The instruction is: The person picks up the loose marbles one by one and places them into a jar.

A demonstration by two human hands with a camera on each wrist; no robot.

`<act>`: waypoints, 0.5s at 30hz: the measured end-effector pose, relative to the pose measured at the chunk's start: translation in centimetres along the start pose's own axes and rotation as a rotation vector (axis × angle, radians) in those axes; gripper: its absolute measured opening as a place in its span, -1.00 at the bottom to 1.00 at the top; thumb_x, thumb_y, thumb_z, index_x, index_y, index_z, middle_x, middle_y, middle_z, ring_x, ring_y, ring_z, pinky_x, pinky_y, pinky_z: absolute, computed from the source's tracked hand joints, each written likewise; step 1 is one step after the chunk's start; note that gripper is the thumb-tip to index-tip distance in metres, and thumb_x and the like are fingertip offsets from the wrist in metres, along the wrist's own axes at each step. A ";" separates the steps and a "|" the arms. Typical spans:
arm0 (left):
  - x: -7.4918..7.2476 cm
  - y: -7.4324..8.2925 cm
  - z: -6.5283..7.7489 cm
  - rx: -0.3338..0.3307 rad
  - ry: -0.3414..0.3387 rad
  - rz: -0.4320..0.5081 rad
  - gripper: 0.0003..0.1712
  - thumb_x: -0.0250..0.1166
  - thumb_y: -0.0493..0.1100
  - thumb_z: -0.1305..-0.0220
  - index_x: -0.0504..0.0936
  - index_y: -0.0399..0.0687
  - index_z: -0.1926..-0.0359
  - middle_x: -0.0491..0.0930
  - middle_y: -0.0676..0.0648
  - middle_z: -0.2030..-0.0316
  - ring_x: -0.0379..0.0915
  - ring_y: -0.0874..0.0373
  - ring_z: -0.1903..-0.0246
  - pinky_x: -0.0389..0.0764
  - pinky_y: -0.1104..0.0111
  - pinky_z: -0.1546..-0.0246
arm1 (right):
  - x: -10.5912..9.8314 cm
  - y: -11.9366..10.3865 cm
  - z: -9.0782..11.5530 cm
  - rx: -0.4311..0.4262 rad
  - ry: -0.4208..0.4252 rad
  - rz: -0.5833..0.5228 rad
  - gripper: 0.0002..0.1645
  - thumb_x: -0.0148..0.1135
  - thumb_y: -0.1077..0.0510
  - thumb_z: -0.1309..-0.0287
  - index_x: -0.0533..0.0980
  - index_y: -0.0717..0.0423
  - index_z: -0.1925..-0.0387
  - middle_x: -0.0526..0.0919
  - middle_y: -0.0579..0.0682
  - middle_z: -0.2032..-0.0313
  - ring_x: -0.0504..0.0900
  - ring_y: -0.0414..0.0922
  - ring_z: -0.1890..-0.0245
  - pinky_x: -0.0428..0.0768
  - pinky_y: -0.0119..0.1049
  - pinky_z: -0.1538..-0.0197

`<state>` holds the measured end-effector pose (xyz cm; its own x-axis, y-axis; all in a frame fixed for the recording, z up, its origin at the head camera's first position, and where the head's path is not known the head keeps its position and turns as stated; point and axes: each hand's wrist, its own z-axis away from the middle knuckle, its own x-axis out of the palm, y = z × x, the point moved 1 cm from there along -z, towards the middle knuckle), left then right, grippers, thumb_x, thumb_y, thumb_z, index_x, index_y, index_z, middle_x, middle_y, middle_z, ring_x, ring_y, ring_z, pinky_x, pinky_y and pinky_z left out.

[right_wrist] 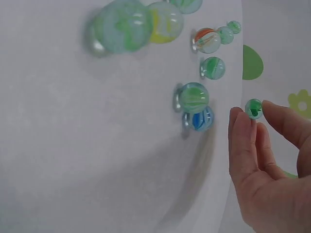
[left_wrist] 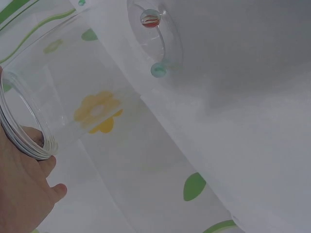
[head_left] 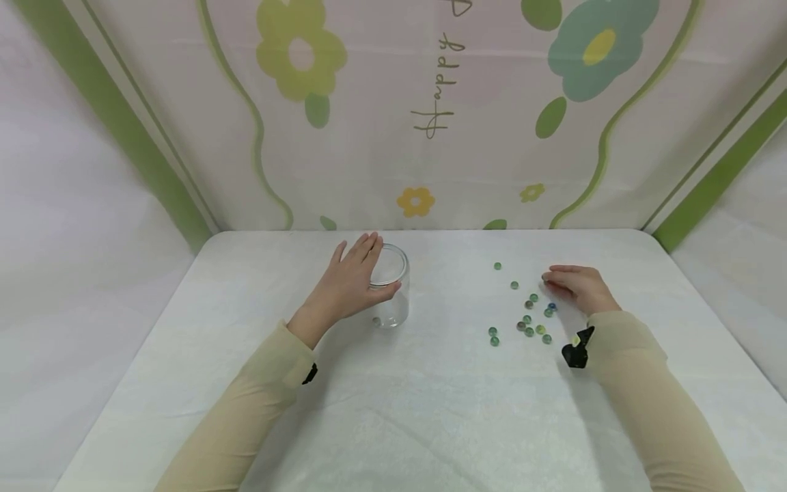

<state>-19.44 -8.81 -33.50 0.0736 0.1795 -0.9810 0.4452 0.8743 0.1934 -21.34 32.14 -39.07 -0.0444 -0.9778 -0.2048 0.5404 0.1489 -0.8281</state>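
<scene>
A clear glass jar (head_left: 398,301) stands upright on the table, left of the marbles. My left hand (head_left: 346,287) grips it around the rim, thumb on the near side and fingers on the far side. At the jar's base in the left wrist view show a red-striped marble (left_wrist: 150,18) and a green marble (left_wrist: 158,69). My right hand (head_left: 578,285) is raised at the far right edge of the marble group. Between its thumb and fingertips it pinches a clear marble with a green swirl (right_wrist: 253,108).
Several glass marbles lie loose on the right half of the white table (head_left: 418,410), among them a yellow marble (head_left: 540,329) and a blue marble (head_left: 552,307). Behind the table's far edge hangs a flowered cloth (head_left: 369,164).
</scene>
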 end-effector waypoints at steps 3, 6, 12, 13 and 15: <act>0.0 0.0 0.1 -0.001 -0.001 0.001 0.01 -0.03 0.37 -0.28 -0.05 -0.18 -0.49 -0.08 -0.13 -0.51 -0.23 0.02 -0.52 -0.20 -0.05 -0.49 | 0.0 -0.6 0.2 0.005 -0.022 -0.072 -0.28 0.16 0.23 -0.25 0.15 0.23 -0.39 0.60 -0.40 0.56 0.62 -0.49 0.43 0.61 -0.55 0.10; 0.0 0.0 0.1 0.000 0.002 -0.001 0.01 -0.04 0.38 -0.28 -0.05 -0.17 -0.49 -0.07 -0.13 -0.51 -0.23 0.03 -0.52 -0.20 -0.05 -0.49 | 0.2 -1.3 0.4 0.016 -0.040 -0.134 -0.35 0.13 0.26 -0.26 0.20 0.17 -0.35 0.62 -0.36 0.55 0.64 -0.46 0.43 0.61 -0.53 0.05; 0.0 0.0 0.0 0.003 0.004 -0.002 0.00 -0.03 0.37 -0.28 -0.04 -0.18 -0.49 -0.07 -0.13 -0.51 -0.22 0.02 -0.52 -0.20 -0.06 -0.49 | 0.7 -2.6 1.2 -0.002 -0.112 -0.238 -0.63 0.13 0.28 -0.26 0.34 0.06 -0.08 0.65 -0.31 0.50 0.64 -0.42 0.38 0.61 -0.54 0.04; 0.0 0.0 0.0 0.002 0.004 -0.002 0.00 -0.03 0.37 -0.28 -0.05 -0.18 -0.49 -0.07 -0.13 -0.51 -0.22 0.02 -0.52 -0.20 -0.06 -0.49 | 0.8 -2.8 1.4 -0.010 -0.131 -0.254 -0.67 0.13 0.28 -0.26 0.35 0.05 -0.04 0.66 -0.30 0.49 0.65 -0.42 0.36 0.60 -0.55 0.04; 0.0 0.0 0.0 0.001 0.003 0.000 0.00 -0.03 0.37 -0.29 -0.05 -0.18 -0.49 -0.08 -0.13 -0.51 -0.23 0.02 -0.52 -0.21 -0.06 -0.49 | 1.1 -3.3 1.7 -0.030 -0.162 -0.267 -0.72 0.12 0.28 -0.27 0.35 0.05 0.01 0.66 -0.30 0.46 0.65 -0.42 0.34 0.59 -0.56 0.03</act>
<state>-19.42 -8.82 -33.47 0.0713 0.1810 -0.9809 0.4460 0.8738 0.1937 -21.73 30.27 -35.63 -0.0454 -0.9933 0.1062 0.5025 -0.1146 -0.8570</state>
